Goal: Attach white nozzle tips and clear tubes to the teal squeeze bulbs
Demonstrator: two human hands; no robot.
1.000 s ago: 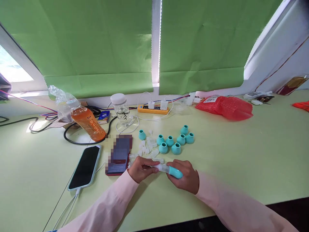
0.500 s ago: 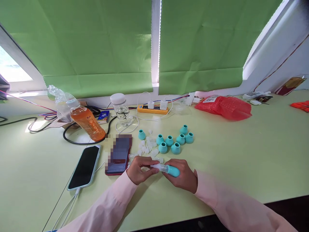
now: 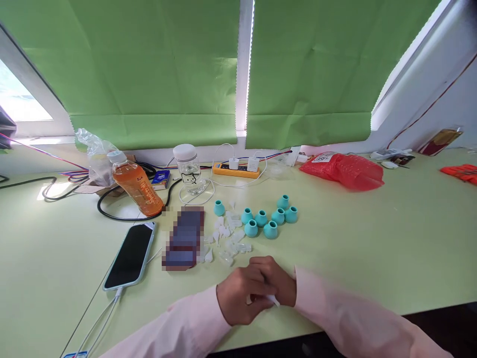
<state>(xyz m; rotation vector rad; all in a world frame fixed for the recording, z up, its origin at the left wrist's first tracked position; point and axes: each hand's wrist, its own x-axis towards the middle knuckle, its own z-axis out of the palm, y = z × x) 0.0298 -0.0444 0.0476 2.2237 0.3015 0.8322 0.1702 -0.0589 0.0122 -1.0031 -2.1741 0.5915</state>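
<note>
My left hand (image 3: pixel 244 296) is closed in front of my right, its thumb and fingers pinching a small white plastic tip (image 3: pixel 274 300) whose end pokes out to the right. Behind it, my right hand (image 3: pixel 278 281) is curled and touches the left. The teal rubber bulb with a clear tube, seen in the right hand half a second ago, is hidden by the fingers now. Beyond the hands stand several matching teal bulbs (image 3: pixel 270 229) with open necks up. To their left lie loose clear and white plastic parts (image 3: pixel 226 256).
A phone with a dark red edge (image 3: pixel 182 238) lies beside the loose parts; a charging phone (image 3: pixel 130 256) is farther left. Behind are an orange drink bottle (image 3: pixel 137 189), a clear jar (image 3: pixel 190 171), an orange power strip (image 3: pixel 235 170) and a red bubble-wrap bag (image 3: pixel 341 170).
Both hands have moved down toward the table's near edge and come together, the left shifting right across the right. The teal bulb and clear tube have gone out of sight.
</note>
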